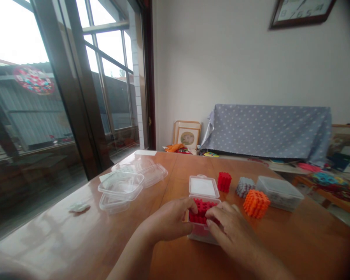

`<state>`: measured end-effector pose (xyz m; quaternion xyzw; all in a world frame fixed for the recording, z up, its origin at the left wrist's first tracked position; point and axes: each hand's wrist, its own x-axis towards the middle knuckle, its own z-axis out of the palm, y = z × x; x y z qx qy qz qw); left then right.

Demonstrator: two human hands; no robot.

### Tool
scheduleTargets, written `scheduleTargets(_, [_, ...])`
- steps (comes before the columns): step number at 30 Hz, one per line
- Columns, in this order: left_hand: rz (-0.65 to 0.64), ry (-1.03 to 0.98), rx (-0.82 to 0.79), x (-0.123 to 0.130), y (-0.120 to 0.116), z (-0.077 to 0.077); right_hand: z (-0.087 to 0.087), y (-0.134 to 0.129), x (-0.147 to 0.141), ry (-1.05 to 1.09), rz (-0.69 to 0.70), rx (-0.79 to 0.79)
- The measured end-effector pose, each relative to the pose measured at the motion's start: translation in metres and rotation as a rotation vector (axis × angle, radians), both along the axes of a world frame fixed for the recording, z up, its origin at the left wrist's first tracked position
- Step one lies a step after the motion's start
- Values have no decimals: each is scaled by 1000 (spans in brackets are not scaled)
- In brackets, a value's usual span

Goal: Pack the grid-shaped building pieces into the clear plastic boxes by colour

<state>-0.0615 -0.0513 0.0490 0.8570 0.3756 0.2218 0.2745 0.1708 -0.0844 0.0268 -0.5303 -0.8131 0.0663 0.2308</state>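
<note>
A clear plastic box stands on the table in front of me, its hinged lid tipped back. Inside it sits a red block of interlocking plastic pieces. At the left side of this block, my left hand has its fingers curled onto it. My right hand pinches the block from the right, with the thumb low near the box's front. Parts of the box's sides are hidden behind both hands. Just beyond stand another red block, a grey block and an orange block.
To the left, clear plastic containers lie stacked on the wooden table, near a small crumpled packet. A lidded clear box with grey contents stands at the right. Behind is a cloth-covered piece of furniture.
</note>
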Motion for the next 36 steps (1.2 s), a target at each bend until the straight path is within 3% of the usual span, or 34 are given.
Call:
scheduleTargets(10, [26, -26, -40, 1, 0, -3, -3, 6, 12, 145, 4, 47])
scheduleTargets(16, [67, -87, -35, 4, 4, -6, -10, 31, 72, 303, -214, 61])
scheduleTargets(22, [203, -209, 63, 7, 16, -15, -39, 49, 117, 245, -260, -176])
scheduleTargets(27, [215, -230, 87, 12, 20, -23, -52, 52, 118, 210, -248, -282])
scheduleTargets(36, [217, -230, 86, 18, 21, -30, -50, 54, 110, 199, -250, -312])
